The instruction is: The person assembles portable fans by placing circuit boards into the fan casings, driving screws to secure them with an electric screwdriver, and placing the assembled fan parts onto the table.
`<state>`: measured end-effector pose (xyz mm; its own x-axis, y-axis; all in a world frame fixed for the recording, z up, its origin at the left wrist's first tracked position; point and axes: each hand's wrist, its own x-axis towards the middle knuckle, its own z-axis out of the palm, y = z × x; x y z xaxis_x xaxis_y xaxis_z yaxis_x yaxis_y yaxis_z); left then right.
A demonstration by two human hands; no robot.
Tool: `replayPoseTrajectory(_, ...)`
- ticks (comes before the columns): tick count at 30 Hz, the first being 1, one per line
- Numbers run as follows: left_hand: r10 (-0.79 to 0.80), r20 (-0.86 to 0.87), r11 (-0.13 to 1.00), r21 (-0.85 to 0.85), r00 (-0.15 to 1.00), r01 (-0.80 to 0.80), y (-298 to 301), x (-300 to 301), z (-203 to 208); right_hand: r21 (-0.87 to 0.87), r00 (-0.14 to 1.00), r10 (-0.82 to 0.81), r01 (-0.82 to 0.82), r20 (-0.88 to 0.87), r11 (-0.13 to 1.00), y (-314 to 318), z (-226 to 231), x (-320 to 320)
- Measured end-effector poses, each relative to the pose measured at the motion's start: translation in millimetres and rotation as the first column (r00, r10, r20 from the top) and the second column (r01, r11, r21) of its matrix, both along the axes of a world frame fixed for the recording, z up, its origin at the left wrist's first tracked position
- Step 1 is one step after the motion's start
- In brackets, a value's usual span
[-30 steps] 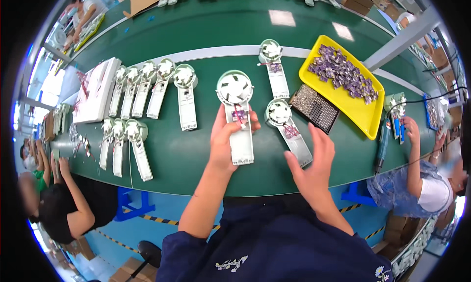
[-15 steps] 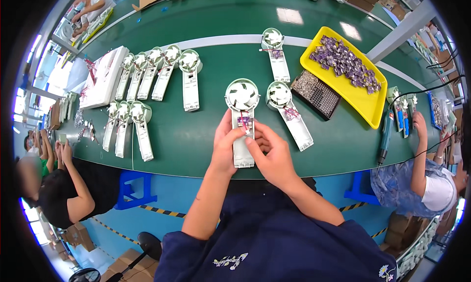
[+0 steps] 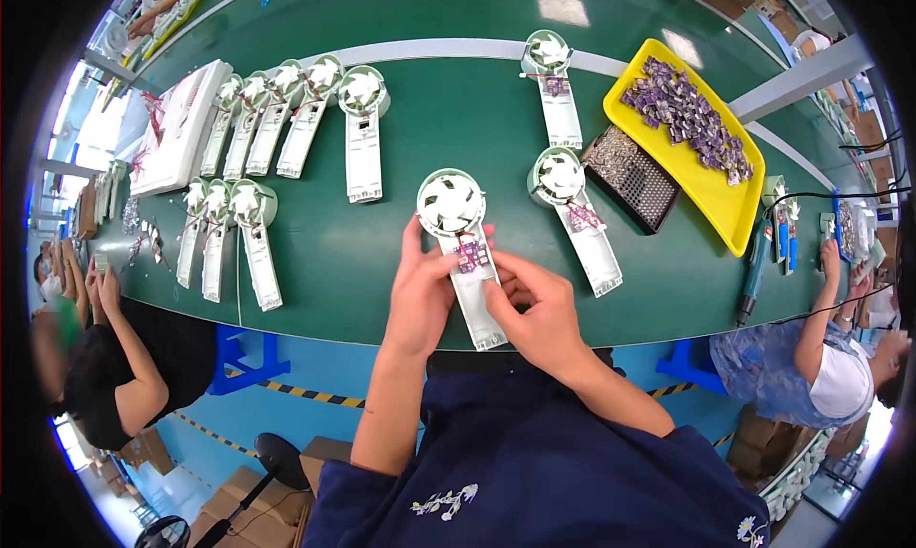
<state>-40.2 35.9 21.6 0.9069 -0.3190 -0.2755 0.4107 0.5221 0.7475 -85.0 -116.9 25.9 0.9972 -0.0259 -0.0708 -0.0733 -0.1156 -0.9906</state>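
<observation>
Between my hands, over the near edge of the green table, is an open handheld fan (image 3: 451, 205) with a white body and a round head. A small purple circuit board (image 3: 472, 256) with red wires sits in its handle. My left hand (image 3: 420, 295) grips the handle from the left, its thumb on the board. From the right, my right hand (image 3: 536, 310) holds the handle lower down, thumb pressed near the board and fingers curled. To the right lies another fan half (image 3: 577, 219) with a board and red wires, and beyond it a similar fan half (image 3: 553, 85).
A yellow tray (image 3: 742, 226) of purple boards leans over a black box of small metal parts (image 3: 637, 181). Several fan halves (image 3: 363, 133) lie at left beside a white foam tray (image 3: 176, 133). A power screwdriver (image 3: 754, 276) lies at right. Other people sit on both sides.
The held fan has tilted, its head going left and its handle end swinging right and nearer. My left thumb has shifted onto the board's left side. The whole view has shifted slightly.
</observation>
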Motion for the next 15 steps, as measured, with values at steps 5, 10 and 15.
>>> replayPoseTrajectory(5, 0.05, -0.059, 0.978, -0.2, 0.997, -0.061, 1.6, -14.2, -10.1, 0.128, 0.994, 0.029, -0.016, -0.103, 0.992, -9.8, 20.0, -6.6)
replayPoseTrajectory(10, 0.113, 0.11, 0.98, 0.153, 0.987, -0.13, -3.5, -26.6, -17.4, 0.099, 0.99, 0.1, -0.09, -0.104, 0.991, -23.3, 41.5, -8.1)
replayPoseTrajectory(15, 0.321, 0.116, 0.932, 0.137, 0.94, -0.335, -7.6, -28.8, -21.7, 0.214, 0.975, 0.172, -0.14, -0.139, 0.967, -29.7, 50.0, -7.6)
